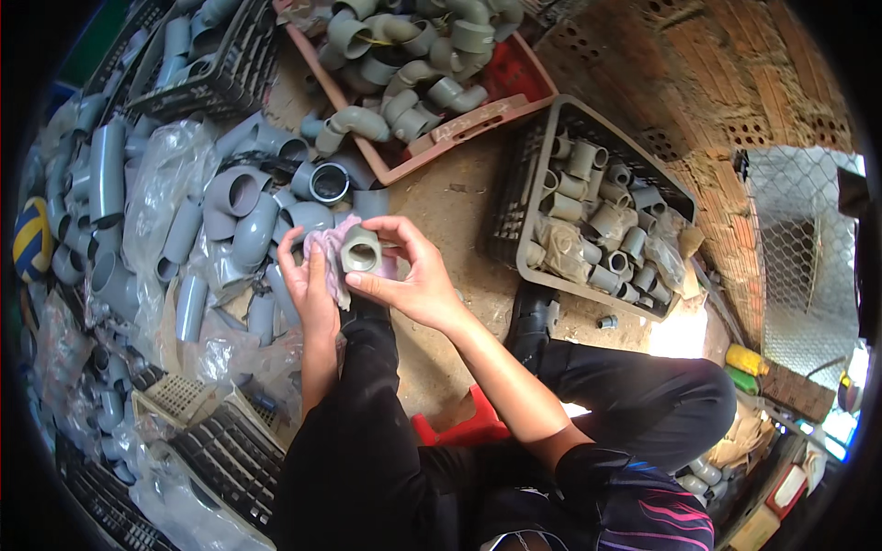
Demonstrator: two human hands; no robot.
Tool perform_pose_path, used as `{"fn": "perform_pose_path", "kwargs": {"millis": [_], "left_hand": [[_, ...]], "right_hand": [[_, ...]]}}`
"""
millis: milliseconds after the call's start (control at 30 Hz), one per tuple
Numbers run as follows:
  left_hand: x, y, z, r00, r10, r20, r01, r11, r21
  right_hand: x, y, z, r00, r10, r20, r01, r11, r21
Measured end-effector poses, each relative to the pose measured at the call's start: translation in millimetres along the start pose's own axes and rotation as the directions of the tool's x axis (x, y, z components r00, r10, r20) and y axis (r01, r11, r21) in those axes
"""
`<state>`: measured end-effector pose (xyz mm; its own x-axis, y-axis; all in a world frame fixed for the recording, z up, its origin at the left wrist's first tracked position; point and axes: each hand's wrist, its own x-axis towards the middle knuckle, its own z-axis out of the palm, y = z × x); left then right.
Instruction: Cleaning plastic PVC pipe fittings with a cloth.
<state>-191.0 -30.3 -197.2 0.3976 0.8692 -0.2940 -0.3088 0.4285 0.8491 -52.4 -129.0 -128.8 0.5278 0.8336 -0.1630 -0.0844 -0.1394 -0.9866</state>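
Note:
Between the thumb and fingers of my right hand (417, 275) is a grey plastic pipe fitting (361, 249), its round opening turned up toward me. My left hand (313, 293) grips a crumpled pale pink cloth (331, 251), which lies against the fitting's left side. Both hands are close together above my left shin. Behind them, several larger grey pipe elbows (255, 234) and couplings lie heaped on the left. Part of the fitting's underside is hidden by my fingers and the cloth.
A red plastic crate (441, 141) of grey elbows stands ahead. To the right, a black crate (541, 227) holds small fittings and plastic bags. A small fitting (607, 321) lies on the floor. Part of a red stool (475, 420) shows beneath me. A brick wall (723, 69) rises at the right.

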Motion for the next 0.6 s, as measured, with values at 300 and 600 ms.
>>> {"fn": "perform_pose_path", "kwargs": {"millis": [300, 600], "left_hand": [[-14, -11, -7, 0.984, -0.122, 0.131, 0.095, 0.977, 0.192], [-6, -21, 2, 0.968, -0.169, 0.184, 0.142, 0.978, 0.151]], "right_hand": [[58, -133, -116, 0.685, 0.398, 0.611, 0.461, 0.413, -0.786], [-24, -128, -315, 0.910, 0.361, 0.204, 0.256, -0.101, -0.961]]}}
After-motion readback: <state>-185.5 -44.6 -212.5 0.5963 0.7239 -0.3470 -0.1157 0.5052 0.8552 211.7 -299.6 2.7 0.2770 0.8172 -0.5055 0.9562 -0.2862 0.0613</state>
